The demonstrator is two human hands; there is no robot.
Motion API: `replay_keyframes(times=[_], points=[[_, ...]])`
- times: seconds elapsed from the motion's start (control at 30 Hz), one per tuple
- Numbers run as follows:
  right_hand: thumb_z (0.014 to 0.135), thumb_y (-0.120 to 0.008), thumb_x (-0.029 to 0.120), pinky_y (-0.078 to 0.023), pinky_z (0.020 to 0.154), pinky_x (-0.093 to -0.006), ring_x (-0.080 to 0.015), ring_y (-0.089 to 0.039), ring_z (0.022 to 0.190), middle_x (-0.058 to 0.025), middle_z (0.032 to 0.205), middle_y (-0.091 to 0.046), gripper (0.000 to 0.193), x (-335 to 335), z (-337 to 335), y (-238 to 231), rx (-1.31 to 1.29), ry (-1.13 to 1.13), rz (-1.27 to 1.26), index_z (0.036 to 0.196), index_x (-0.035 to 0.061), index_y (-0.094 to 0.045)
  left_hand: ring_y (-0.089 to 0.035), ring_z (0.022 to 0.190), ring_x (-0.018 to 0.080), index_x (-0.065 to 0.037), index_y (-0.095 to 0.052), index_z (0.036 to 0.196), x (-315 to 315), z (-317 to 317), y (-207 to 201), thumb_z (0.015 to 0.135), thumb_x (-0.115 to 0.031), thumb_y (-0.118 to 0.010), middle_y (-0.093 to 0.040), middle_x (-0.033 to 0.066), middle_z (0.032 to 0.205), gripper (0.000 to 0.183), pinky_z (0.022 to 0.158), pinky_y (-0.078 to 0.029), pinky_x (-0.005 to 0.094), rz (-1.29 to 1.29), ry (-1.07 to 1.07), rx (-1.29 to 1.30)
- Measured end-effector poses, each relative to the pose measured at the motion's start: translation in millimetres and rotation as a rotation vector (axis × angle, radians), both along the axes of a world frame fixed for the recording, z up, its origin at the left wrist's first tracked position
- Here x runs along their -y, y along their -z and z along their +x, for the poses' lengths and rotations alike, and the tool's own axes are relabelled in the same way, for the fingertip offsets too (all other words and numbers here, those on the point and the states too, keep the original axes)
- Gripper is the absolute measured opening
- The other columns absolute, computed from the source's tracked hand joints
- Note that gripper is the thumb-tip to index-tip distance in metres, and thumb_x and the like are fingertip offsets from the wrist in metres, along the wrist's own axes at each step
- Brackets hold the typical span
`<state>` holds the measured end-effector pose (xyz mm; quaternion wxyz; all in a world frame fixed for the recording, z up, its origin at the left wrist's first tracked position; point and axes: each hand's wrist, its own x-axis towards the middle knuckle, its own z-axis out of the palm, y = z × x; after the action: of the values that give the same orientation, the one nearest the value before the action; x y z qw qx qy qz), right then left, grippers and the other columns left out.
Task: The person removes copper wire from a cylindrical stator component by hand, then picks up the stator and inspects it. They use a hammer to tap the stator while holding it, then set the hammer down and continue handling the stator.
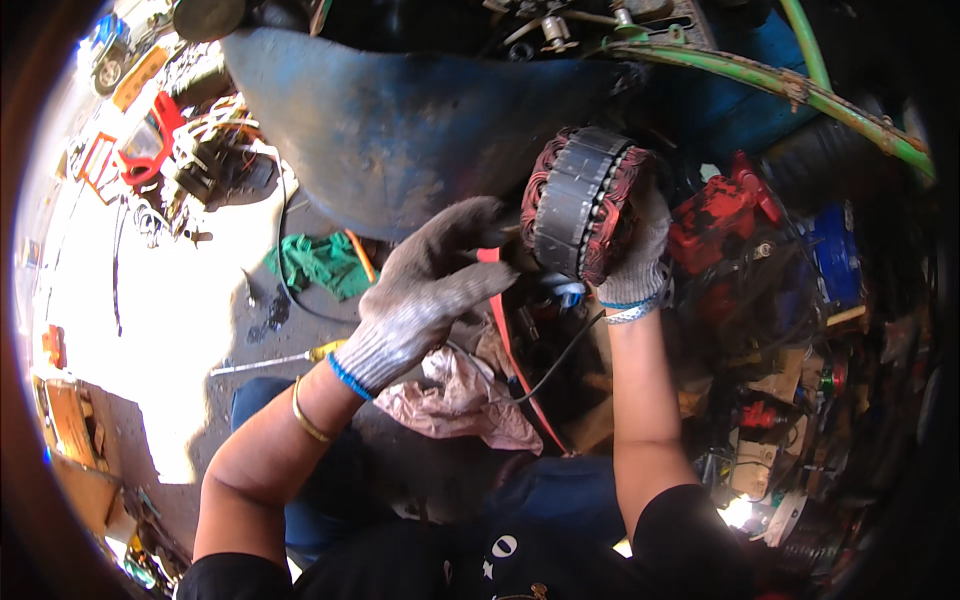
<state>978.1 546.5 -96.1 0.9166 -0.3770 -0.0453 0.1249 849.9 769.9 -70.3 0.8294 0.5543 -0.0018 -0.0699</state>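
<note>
My right hand (643,255), in a pale knitted glove with a blue cuff, grips a stator (573,205) from its right side. The stator is a thick ring with a dark grey laminated core and reddish wire windings bulging from both ends. Most of my right fingers are hidden behind it. My left hand (425,270), in a soiled grey-white glove, is just left of the stator. Its thumb and fingers are spread apart, pointing toward the ring, with nothing visible held between them. Below it hangs or lies a red strap (512,350).
A large worn blue drum (380,120) stands ahead, with green metal tubing (770,80) at upper right. Around the floor lie a green cloth (322,265), a screwdriver (325,350), a pink cloth (460,400) and a black cable (570,352). Red plastic parts (720,215) and mixed scrap crowd the right.
</note>
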Motion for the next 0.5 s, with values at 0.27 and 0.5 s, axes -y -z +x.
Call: replay_keyframes(times=[0.27, 0.5], points=[[0.089, -0.069, 0.019, -0.056, 0.095, -0.0389, -0.0228, -0.068, 0.103, -0.0100, 0.113, -0.069, 0.033, -18, -26, 7, -0.085, -0.172, -0.113, 0.117, 0.0023, -0.065, -0.066, 0.091, 0.0097, 0.001, -0.067, 0.110, 6, 0, 14, 0.084, -0.014, -0.082, -0.074, 0.0045, 0.101, 0.034, 0.084, -0.054, 0.0272, -0.134, 0.078, 0.018], [0.090, -0.064, 0.016, -0.057, 0.092, -0.0369, -0.0212, -0.068, 0.102, -0.0122, 0.112, -0.069, 0.032, -11, -25, 14, -0.035, -0.260, -0.057, 0.117, -0.0015, -0.065, -0.067, 0.089, 0.0105, 0.002, -0.067, 0.112, 6, -3, 16, 0.081, -0.013, -0.084, -0.075, 0.0056, 0.100, 0.039, 0.082, -0.055, 0.0274, -0.062, 0.100, 0.025]])
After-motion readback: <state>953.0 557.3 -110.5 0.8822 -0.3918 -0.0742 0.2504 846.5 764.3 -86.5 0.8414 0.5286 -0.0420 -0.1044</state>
